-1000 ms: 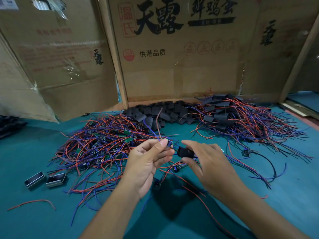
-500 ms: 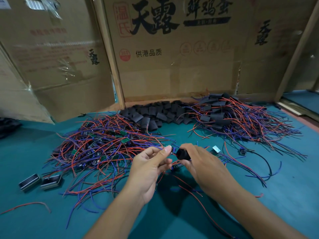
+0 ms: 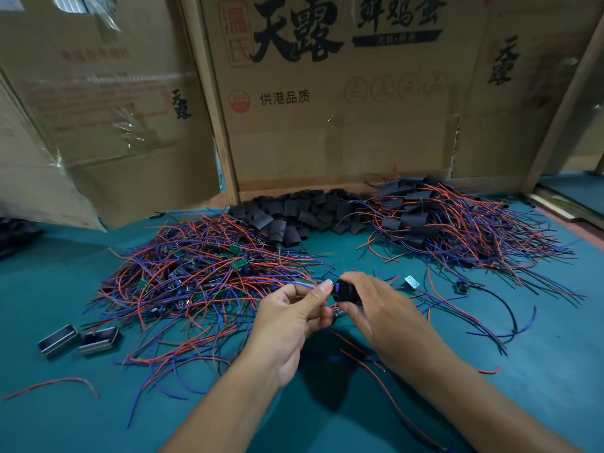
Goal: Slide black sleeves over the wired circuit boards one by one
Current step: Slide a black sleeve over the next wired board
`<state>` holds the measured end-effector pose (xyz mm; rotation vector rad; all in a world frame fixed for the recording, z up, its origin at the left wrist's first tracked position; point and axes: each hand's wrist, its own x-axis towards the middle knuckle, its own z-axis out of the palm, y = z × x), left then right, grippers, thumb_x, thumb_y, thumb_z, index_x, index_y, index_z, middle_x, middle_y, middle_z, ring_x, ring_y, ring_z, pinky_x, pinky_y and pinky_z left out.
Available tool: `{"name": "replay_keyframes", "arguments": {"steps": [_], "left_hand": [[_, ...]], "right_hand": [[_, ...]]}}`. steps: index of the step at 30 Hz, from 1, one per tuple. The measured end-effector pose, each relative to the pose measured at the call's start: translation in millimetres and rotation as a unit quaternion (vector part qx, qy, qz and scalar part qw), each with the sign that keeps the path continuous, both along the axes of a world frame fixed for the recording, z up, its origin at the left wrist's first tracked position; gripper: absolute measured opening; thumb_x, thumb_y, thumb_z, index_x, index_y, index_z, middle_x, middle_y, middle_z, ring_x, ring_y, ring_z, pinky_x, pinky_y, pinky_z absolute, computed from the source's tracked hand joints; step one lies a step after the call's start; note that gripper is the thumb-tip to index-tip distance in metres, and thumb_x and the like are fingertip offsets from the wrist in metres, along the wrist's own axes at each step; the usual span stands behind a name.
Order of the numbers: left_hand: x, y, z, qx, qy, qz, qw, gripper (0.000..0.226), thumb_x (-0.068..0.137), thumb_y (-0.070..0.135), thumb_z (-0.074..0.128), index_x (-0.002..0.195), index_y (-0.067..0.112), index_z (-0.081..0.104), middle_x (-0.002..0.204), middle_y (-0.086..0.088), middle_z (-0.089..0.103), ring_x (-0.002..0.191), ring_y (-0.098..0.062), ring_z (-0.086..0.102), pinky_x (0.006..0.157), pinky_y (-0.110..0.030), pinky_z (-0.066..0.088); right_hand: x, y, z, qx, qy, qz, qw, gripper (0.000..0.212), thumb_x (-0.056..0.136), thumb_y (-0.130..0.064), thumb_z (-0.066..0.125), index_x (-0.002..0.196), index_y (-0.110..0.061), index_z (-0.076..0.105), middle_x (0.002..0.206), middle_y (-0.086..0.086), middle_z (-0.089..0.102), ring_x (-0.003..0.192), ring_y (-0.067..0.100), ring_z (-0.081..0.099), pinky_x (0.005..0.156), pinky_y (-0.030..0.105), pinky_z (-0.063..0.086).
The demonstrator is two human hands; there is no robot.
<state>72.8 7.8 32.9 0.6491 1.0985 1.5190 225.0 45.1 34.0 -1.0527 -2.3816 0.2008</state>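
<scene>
Two hands meet: left hand [image 3: 287, 317] pinching the red-and-blue wired circuit board [image 3: 334, 287], right hand [image 3: 376, 305] gripping the black tubular sleeve [image 3: 347, 293]; best kept aligned, pushed gently.

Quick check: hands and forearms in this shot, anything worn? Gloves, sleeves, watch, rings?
Nothing worn shows. Left hand and right hand are bare, no gloves, no rings on the visible fingers. Both forearms are bare to the frame edge, no sleeves, no watch or wristband.
</scene>
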Motion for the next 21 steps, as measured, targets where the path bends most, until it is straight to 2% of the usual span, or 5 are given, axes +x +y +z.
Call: {"name": "replay_keyframes", "arguments": {"steps": [4,8,13,17,21], "left_hand": [[0.8,0.3,-1.4,-0.017,0.001,0.002,1.000,0.028,0.069,0.018,0.080,0.080,0.008,0.056,0.062,-0.006,0.062,0.052,-0.015,0.062,0.051,-0.022,0.053],[1.8,1.2,-4.2,-0.036,-0.017,0.007,0.999,0.023,0.079,0.014,0.077,0.079,0.009,0.054,0.062,-0.007,0.063,0.053,-0.015,0.064,0.050,-0.022,0.054],[0.7,0.9,-6.4,-0.032,0.007,0.005,0.999,0.027,0.075,0.014,0.080,0.084,0.007,0.056,0.065,-0.007,0.067,0.055,-0.017,0.066,0.053,-0.024,0.055],[0.2,1.6,-8.9,-0.033,0.020,0.009,0.999,0.030,0.073,0.016,0.081,0.088,0.004,0.058,0.068,-0.009,0.069,0.059,-0.019,0.068,0.056,-0.024,0.056],[-1.1,2.2,-9.3,-0.032,0.030,-0.009,0.999,0.018,0.077,0.013,0.079,0.081,0.004,0.064,0.070,-0.011,0.069,0.057,-0.018,0.066,0.055,-0.024,0.056]], "right_hand": [[0.4,0.1,-1.7,-0.010,0.021,0.009,1.000,0.032,0.096,-0.021,0.057,0.126,-0.010,0.052,0.116,0.005,0.060,0.108,0.027,0.056,0.088,0.035,0.043],[0.7,1.3,-6.2,-0.034,0.037,0.009,0.999,0.029,0.098,-0.024,0.054,0.124,-0.014,0.049,0.116,0.003,0.059,0.109,0.024,0.054,0.091,0.036,0.041],[-1.2,1.5,-7.2,-0.016,0.043,0.001,0.999,0.030,0.098,-0.023,0.054,0.125,-0.010,0.053,0.120,0.004,0.061,0.113,0.024,0.057,0.095,0.037,0.044],[0.6,1.9,-8.9,-0.023,0.049,0.031,0.998,0.040,0.090,-0.018,0.065,0.128,-0.009,0.053,0.122,0.004,0.060,0.114,0.022,0.057,0.098,0.037,0.045],[2.2,4.5,-10.1,-0.009,0.050,0.023,0.998,0.042,0.082,-0.009,0.072,0.122,-0.003,0.060,0.116,0.011,0.064,0.106,0.029,0.062,0.093,0.041,0.050]]}}
